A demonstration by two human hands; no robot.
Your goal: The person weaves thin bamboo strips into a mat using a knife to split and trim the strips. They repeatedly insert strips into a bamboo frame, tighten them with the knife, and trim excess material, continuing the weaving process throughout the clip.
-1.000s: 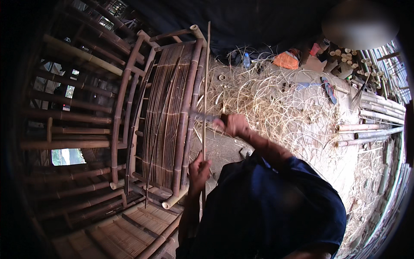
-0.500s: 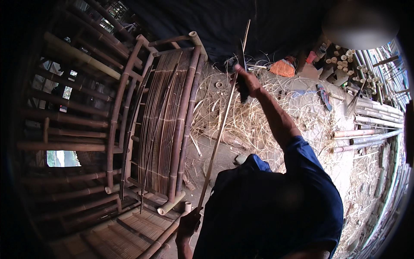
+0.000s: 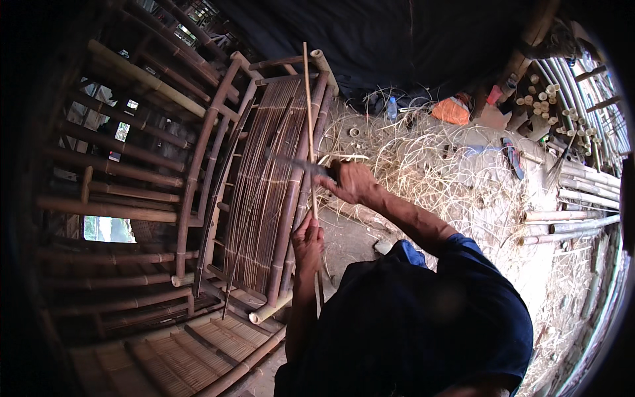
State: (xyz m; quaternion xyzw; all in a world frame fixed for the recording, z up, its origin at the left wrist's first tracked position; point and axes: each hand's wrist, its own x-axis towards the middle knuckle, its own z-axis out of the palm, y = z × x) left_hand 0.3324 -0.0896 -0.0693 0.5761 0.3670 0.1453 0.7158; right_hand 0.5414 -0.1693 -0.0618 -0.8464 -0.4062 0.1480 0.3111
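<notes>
A long, thin bamboo strip [image 3: 308, 106] runs almost straight away from me, in front of the dark slatted bamboo bench. My left hand [image 3: 308, 241] is closed round its lower part. In my right hand [image 3: 354, 182] is a knife, gripped just beyond the left hand. The knife blade [image 3: 291, 161] points left and crosses the strip; motion blurs it, and I cannot tell whether it touches. Below the left hand, the forearm and my body partly hide the strip's near end.
At left stands the bamboo bench [image 3: 261, 192], with more bamboo frames [image 3: 132, 208] beyond. Pale shavings [image 3: 410, 165] litter the ground at right. A clear bottle [image 3: 392, 109], an orange bag [image 3: 451, 110], a sandal [image 3: 512, 159] and bamboo poles [image 3: 569, 225] lie farther off.
My left hand has come up and away from me along the strip. My right hand has drawn nearer and left, its knife now pointing left. The strip's far end has swung left.
</notes>
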